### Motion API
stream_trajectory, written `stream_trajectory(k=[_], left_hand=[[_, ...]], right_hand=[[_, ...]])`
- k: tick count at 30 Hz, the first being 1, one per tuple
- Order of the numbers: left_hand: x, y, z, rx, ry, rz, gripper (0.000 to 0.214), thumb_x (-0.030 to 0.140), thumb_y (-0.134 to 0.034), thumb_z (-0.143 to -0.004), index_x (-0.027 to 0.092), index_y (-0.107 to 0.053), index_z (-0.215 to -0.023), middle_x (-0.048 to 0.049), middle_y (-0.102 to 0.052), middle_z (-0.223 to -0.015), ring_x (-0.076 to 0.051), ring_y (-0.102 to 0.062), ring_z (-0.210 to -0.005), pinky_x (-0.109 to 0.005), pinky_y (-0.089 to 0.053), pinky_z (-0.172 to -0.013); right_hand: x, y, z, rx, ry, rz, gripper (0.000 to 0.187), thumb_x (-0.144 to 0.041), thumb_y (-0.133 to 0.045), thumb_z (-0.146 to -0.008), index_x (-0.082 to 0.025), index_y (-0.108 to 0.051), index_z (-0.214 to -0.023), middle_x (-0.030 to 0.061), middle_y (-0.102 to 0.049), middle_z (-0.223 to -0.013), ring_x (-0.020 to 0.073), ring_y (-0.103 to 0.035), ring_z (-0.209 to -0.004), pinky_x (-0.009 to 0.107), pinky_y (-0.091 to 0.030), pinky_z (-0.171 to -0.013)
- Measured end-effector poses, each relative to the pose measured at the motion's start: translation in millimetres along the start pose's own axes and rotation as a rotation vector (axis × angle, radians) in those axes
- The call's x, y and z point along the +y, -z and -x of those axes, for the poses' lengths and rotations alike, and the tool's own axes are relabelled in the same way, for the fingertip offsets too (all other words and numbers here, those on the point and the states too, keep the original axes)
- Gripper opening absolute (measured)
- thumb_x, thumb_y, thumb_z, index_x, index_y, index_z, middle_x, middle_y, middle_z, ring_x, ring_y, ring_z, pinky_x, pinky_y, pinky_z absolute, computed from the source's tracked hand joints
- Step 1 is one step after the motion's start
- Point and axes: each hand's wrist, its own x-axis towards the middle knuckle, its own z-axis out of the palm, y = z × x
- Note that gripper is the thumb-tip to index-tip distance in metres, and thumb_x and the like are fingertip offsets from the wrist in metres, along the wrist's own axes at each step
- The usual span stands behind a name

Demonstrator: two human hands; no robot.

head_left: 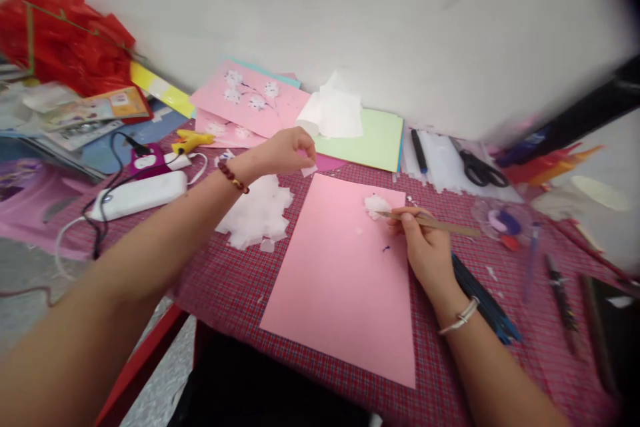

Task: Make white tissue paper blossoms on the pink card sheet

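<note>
My left hand [290, 151] is raised past the top left corner of a pink sheet [340, 280]. Its fingers pinch a small piece of white paper [309, 171]. Over the sheet's upper right part, my right hand [427, 247] grips a thin tan stick [450, 225] with a pointed end. The point is at a white paper flower [376, 205] on the sheet; I cannot tell whether it presses on it. A small dark mark [386, 249] lies below the flower. Left of the sheet is a pile of white paper pieces [263, 210].
Pink sheets with white flowers [250, 97], white tissue [335, 110] and green paper [383, 140] lie at the back. Black scissors [483, 170] and dark blue strips [483, 303] are on the right. A yellow glue gun [191, 141] and white power strip [143, 195] stand left.
</note>
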Motion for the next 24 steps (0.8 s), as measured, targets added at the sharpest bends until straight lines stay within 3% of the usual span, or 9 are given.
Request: stream_trajectory(k=[3, 5, 8, 12, 15, 19, 21, 24], left_hand=[[19.6, -31.8, -4.2, 0.046, -0.13, 0.047, 0.006, 0.014, -0.058, -0.065, 0.014, -0.063, -0.062, -0.0054, -0.06, -0.097, -0.016, -0.056, -0.085, -0.026, -0.044, -0.073], [25.1, -51.2, -5.5, 0.043, -0.121, 0.117, 0.009, 0.012, -0.054, -0.067, 0.014, -0.056, -0.059, -0.004, -0.059, -0.083, -0.012, -0.053, -0.073, -0.024, -0.041, -0.064], [18.1, -73.4, -5.8, -0.039, -0.082, 0.302, 0.008, 0.014, -0.051, -0.071, 0.014, -0.054, -0.064, 0.0014, -0.05, -0.062, -0.008, -0.043, -0.057, -0.021, -0.033, -0.053], [-3.7, -94.6, -5.7, -0.111, -0.039, 0.549, 0.014, 0.025, -0.055, -0.076, 0.013, -0.062, -0.077, 0.0012, -0.056, -0.065, -0.008, -0.047, -0.058, -0.019, -0.035, -0.053], [-11.8, -107.2, -7.9, -0.098, -0.008, 0.623, 0.023, 0.024, -0.057, -0.075, 0.012, -0.064, -0.093, 0.0041, -0.052, -0.061, -0.006, -0.044, -0.052, -0.019, -0.033, -0.05], [-10.7, -116.4, -12.6, -0.106, 0.019, 0.673, 0.05, 0.018, -0.06, -0.069, 0.015, -0.052, -0.118, 0.0078, -0.05, -0.06, -0.005, -0.04, -0.047, -0.017, -0.03, -0.046], [-9.6, -116.4, -14.1, -0.111, 0.02, 0.687, 0.047, 0.016, -0.061, -0.067, 0.015, -0.052, -0.113, 0.008, -0.05, -0.06, -0.005, -0.041, -0.047, -0.017, -0.031, -0.046], [-8.2, -111.8, -14.3, -0.141, 0.018, 0.681, 0.022, 0.016, -0.061, -0.066, 0.013, -0.059, -0.088, 0.0065, -0.05, -0.057, -0.005, -0.042, -0.048, -0.017, -0.032, -0.047]], right_hand=[[-3.3, 0.2, 0.3, -0.002, 0.01, -0.017, 0.02, -0.038, -0.051, -0.088, -0.02, -0.061, -0.086, 0.003, -0.063, -0.074, 0.0168, -0.059, -0.063, 0.033, -0.051, -0.063], [-5.1, 0.4, 0.9, -0.01, 0.023, -0.013, 0.019, -0.036, -0.05, -0.089, -0.02, -0.061, -0.086, 0.0028, -0.062, -0.075, 0.0168, -0.059, -0.065, 0.033, -0.051, -0.065], [-6.0, -0.1, 2.2, -0.03, 0.027, 0.014, 0.018, -0.033, -0.051, -0.089, -0.02, -0.062, -0.083, 0.0022, -0.061, -0.074, 0.0168, -0.059, -0.067, 0.033, -0.05, -0.067], [-2.9, -3.5, 2.2, -0.06, 0.036, 0.062, 0.017, -0.031, -0.05, -0.089, -0.019, -0.061, -0.083, 0.0021, -0.061, -0.075, 0.0166, -0.058, -0.067, 0.033, -0.049, -0.067], [1.4, -6.2, 1.0, -0.073, 0.038, 0.12, 0.018, -0.032, -0.049, -0.09, -0.02, -0.061, -0.087, 0.0028, -0.061, -0.077, 0.0171, -0.059, -0.07, 0.033, -0.049, -0.068], [4.5, -7.0, 0.5, -0.055, 0.021, 0.187, 0.019, -0.035, -0.047, -0.092, -0.021, -0.06, -0.091, 0.0029, -0.061, -0.079, 0.0174, -0.059, -0.07, 0.033, -0.05, -0.068], [4.0, -6.5, 0.7, -0.038, 0.022, 0.215, 0.02, -0.036, -0.046, -0.092, -0.022, -0.06, -0.091, 0.0027, -0.06, -0.077, 0.0175, -0.059, -0.068, 0.033, -0.05, -0.068], [1.8, -5.9, 0.7, -0.028, 0.038, 0.24, 0.021, -0.035, -0.044, -0.093, -0.022, -0.06, -0.091, 0.0031, -0.06, -0.078, 0.0175, -0.058, -0.069, 0.034, -0.05, -0.07]])
